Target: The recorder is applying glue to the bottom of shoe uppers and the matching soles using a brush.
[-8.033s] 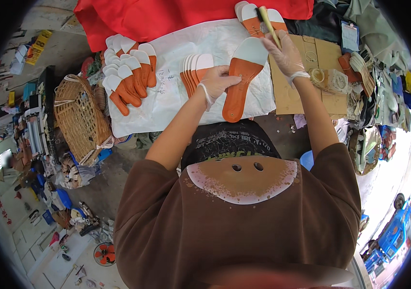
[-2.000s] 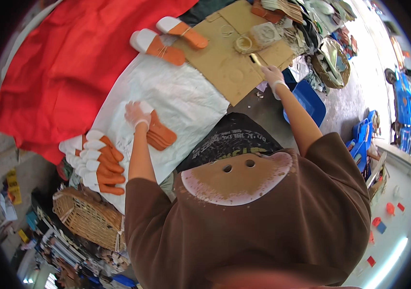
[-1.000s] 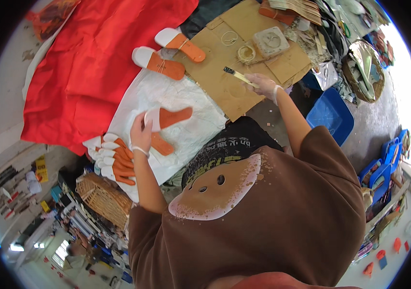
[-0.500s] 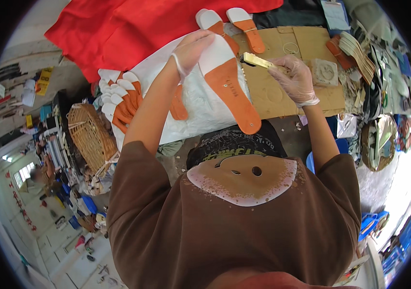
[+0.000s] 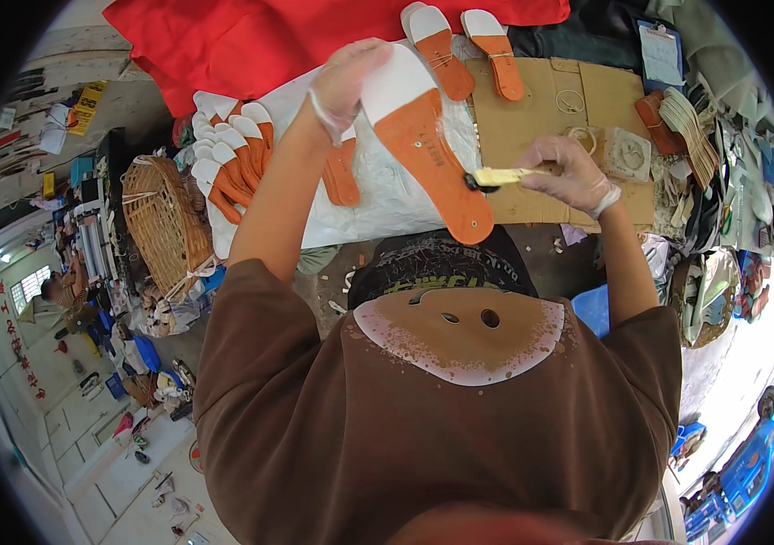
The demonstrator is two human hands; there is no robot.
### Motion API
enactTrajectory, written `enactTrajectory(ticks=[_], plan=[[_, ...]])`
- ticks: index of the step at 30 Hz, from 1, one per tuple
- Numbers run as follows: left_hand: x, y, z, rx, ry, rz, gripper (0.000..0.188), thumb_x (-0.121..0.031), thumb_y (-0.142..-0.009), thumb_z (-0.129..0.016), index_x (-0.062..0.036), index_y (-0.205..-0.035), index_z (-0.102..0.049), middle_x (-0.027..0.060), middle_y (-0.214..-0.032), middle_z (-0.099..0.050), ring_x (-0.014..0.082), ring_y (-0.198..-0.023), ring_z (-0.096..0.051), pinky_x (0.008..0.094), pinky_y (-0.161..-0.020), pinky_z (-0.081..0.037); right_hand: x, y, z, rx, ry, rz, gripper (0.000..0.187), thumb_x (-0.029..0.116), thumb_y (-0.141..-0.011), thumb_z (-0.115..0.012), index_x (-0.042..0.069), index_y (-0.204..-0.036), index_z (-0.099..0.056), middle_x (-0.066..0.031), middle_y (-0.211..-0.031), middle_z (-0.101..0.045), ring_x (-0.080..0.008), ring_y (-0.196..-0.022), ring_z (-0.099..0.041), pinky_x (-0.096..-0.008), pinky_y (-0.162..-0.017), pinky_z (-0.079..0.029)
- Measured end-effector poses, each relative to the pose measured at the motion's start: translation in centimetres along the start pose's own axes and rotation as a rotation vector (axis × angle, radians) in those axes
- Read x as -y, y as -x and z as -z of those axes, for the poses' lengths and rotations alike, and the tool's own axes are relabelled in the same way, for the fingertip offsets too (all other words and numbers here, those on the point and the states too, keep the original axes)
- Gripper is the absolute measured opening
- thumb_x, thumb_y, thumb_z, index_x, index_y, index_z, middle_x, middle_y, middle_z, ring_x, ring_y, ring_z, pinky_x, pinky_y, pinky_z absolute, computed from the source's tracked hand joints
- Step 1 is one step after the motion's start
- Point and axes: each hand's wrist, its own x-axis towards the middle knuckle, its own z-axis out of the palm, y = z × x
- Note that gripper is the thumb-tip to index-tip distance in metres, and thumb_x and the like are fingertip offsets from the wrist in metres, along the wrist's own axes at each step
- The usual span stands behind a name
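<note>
An orange insole with a white forepart is raised over the white-covered table, its orange heel tilted toward me. My left hand, in a clear glove, is closed on the insole's white end. My right hand, also gloved, pinches the pale yellow handle of a small brush. The brush's dark tip is at the right edge of the insole near the heel; whether it touches there I cannot tell. Another orange-and-white insole lies on the white sheet beside my left forearm.
Several insoles fan out at the left, and banded bundles lie at the back. Cardboard covers the right side, bearing a whitish square block. Red cloth spreads behind. A wicker basket stands left.
My right hand has brought the brush down to the insole's right edge near the heel. My left hand and the insole have shifted slightly left and back.
</note>
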Motion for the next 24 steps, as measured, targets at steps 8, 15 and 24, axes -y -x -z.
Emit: enactTrajectory(ticks=[8, 15, 24], plan=[[-1.1, 3.9, 0.6, -0.391, 0.114, -0.254, 0.024, -0.017, -0.096, -0.051, 0.0034, -0.104, -0.059, 0.0102, -0.097, -0.065, 0.0182, -0.089, -0.064, 0.0313, -0.079, -0.051, -3.0, 2.9, 1.7, -0.261, -0.117, -0.055, 0.016, 0.007, -0.081, -0.074, -0.002, -0.09, -0.065, -0.0025, -0.084, -0.06, -0.0101, -0.079, -0.058, -0.0238, -0.073, -0.047], [1.3, 7.5, -7.7, -0.339, 0.185, -0.264, 0.032, 0.006, -0.078, -0.061, -0.0034, -0.109, -0.055, 0.0112, -0.109, -0.059, 0.0216, -0.101, -0.061, 0.0319, -0.09, -0.05, -4.3, 0.3, -1.7, -0.966, -0.011, -0.142, 0.015, 0.012, -0.081, -0.075, 0.001, -0.088, -0.068, -0.004, -0.078, -0.064, -0.0092, -0.074, -0.057, -0.0241, -0.07, -0.046], [7.2, 8.0, -10.9, -0.516, -0.345, -0.544, 0.016, 0.007, -0.071, -0.06, -0.0064, -0.071, -0.051, 0.0079, -0.097, -0.049, 0.0164, -0.091, -0.051, 0.027, -0.082, -0.041, -1.5, 0.6, -8.9, -0.677, 0.043, -0.017, 0.016, 0.014, -0.081, -0.075, 0.002, -0.088, -0.069, -0.0067, -0.075, -0.066, -0.0121, -0.065, -0.058, -0.0282, -0.062, -0.048]])
